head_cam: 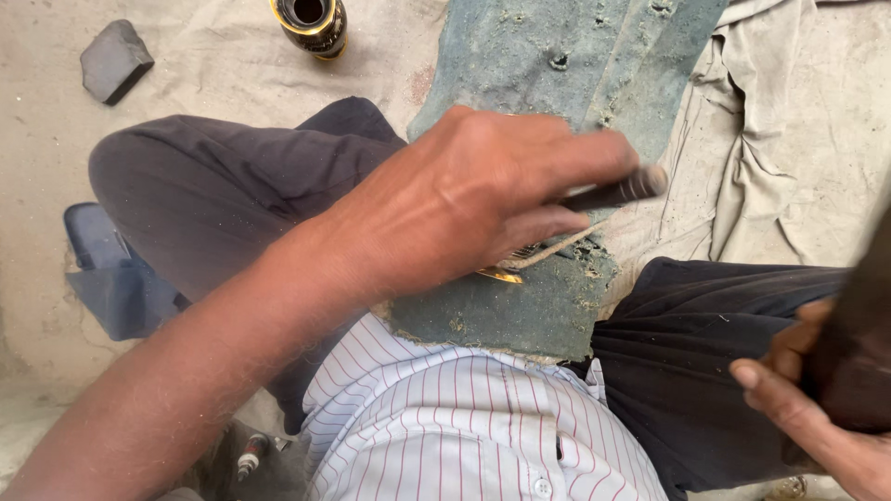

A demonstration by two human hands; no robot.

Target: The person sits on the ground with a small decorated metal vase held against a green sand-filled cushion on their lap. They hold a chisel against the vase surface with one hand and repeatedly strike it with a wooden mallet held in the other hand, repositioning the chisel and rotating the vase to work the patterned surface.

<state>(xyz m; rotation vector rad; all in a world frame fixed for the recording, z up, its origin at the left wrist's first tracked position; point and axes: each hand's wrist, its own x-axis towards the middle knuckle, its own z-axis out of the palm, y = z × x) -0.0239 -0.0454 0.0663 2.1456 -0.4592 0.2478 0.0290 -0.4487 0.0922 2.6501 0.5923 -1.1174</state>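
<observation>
Head view: left hand [483, 199] pinches a dark tool [617, 192] over green board [548, 56]; right hand [817, 399] grips a dark block [858, 343].

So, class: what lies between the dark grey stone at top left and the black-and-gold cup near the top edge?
In the head view, only bare beige cloth lies between the dark grey stone and the black-and-gold cup; nothing else sits on that stretch.

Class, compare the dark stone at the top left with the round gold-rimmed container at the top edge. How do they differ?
The dark stone is a flat, angular, matte grey block lying on its side; the gold-rimmed container is round, glossy and open-mouthed. The stone lies farther left; the container sits nearer the green pad. Both rest on the dusty cloth, untouched.
</observation>
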